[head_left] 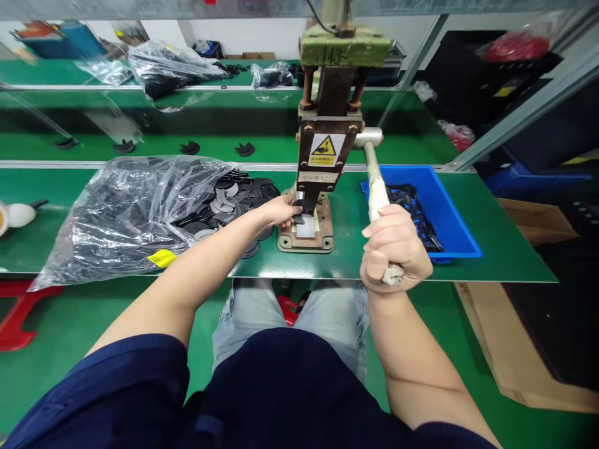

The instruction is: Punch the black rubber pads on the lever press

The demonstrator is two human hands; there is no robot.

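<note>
- Green paint covers the top block (346, 51) of the press (339, 93) before me, where dark handwriting seems to read "143".
- Its front bears 1 warning label (324, 149) with a yellow triangle over characters too small to read; the white strip (318, 177) below ends in exclamation marks.
- My left hand (281, 211) pinches a black piece (298, 219) at the press's base; my right hand (397, 246) is wrapped around the lever (375, 181).
- Glossy and green, the tabletop (346, 262) carries a clear plastic bag (126, 212) on my left, dark curved pieces (231, 202) spilling from it, a yellow tag (162, 257) near its edge; on my right sits a blue bin (452, 224) of black parts (412, 212).
- Farther back, 4 curved pieces (189, 148) sit spaced in a row on another green surface (154, 134).
- Around me: green floor (47, 380), something red (19, 315) at left, brown cardboard (510, 349) at right.
</note>
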